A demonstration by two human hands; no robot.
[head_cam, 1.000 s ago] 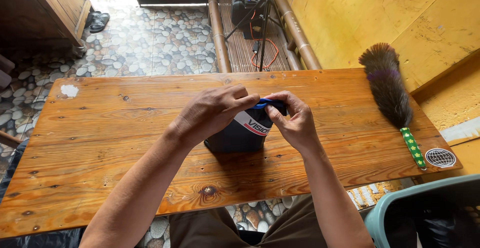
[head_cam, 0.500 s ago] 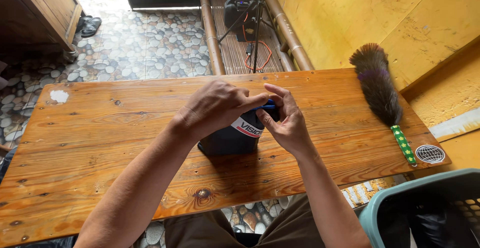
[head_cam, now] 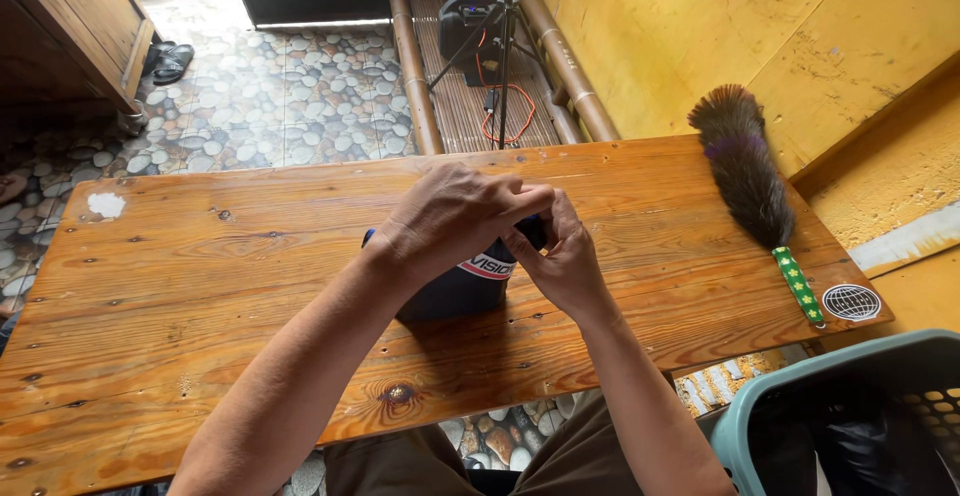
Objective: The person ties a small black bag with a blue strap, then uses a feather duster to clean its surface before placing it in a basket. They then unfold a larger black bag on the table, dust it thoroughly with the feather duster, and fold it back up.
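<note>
A dark navy folded cloth item with a white and red printed band (head_cam: 455, 286) rests on the wooden table (head_cam: 200, 286) in front of me. My left hand (head_cam: 450, 218) lies curled over its top, covering most of it. My right hand (head_cam: 560, 256) pinches its upper right edge, where a small blue piece shows between the fingers. Both hands touch each other above the item. How the item is built under the hands is hidden.
A feather duster (head_cam: 748, 181) with a green starred handle lies at the table's right end, next to a round sticker (head_cam: 851, 302). A teal plastic basket (head_cam: 850, 416) stands at lower right. Beyond the table are a bamboo bench, a tripod and a pebble floor.
My left hand has closed further over the dark item and my right hand has drawn in to it. The view has shifted slightly, with the table lower in frame.
</note>
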